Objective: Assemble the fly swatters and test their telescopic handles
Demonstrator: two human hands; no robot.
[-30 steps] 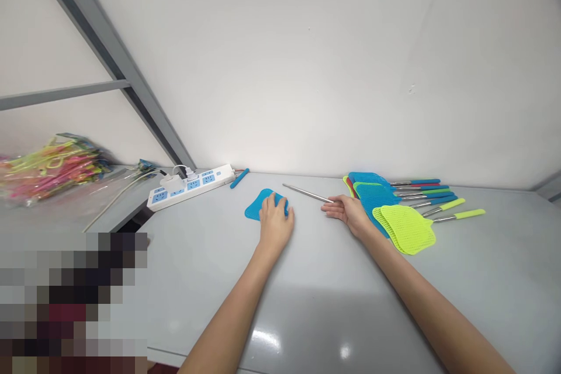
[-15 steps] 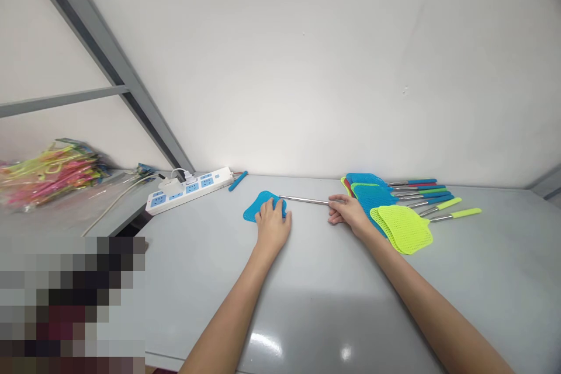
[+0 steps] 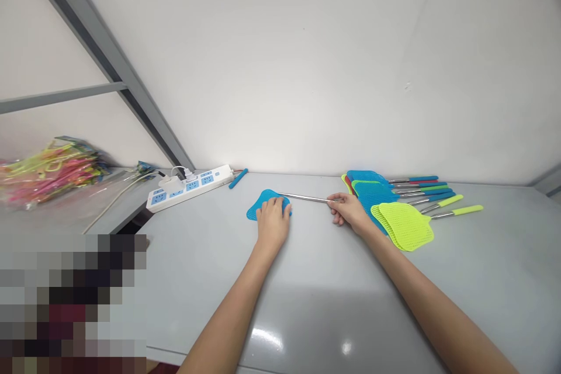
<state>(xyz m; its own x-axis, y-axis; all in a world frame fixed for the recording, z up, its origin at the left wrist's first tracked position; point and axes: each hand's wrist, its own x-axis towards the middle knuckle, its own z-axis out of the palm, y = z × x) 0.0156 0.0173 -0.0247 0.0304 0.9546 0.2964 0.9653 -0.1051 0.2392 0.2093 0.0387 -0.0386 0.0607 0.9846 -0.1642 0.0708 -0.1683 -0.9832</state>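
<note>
My left hand (image 3: 273,223) is over a blue mesh fly swatter head (image 3: 255,210) lying on the table, fingers curled on it and thumb at its right side. Part of the head is hidden under the fingers. A thin metal rod (image 3: 304,197) is pinched by its right end in my right hand (image 3: 346,208). The rod's left tip reaches the upper edge of the blue head; whether the two are joined I cannot tell. Just beyond my right hand lies a pile of fly swatters, with a yellow-green one (image 3: 407,227) on top at the front and blue ones (image 3: 372,196) behind.
A white power strip (image 3: 193,188) with plugs in it stands at the back left, and a blue handle grip (image 3: 238,179) lies beside it. Bagged colourful items (image 3: 56,172) lie on the far-left surface. A wall (image 3: 302,70) rises behind the table (image 3: 333,269).
My left hand and the blue head have shifted slightly to the right. My right hand keeps its pinch on the metal rod, almost unmoved.
</note>
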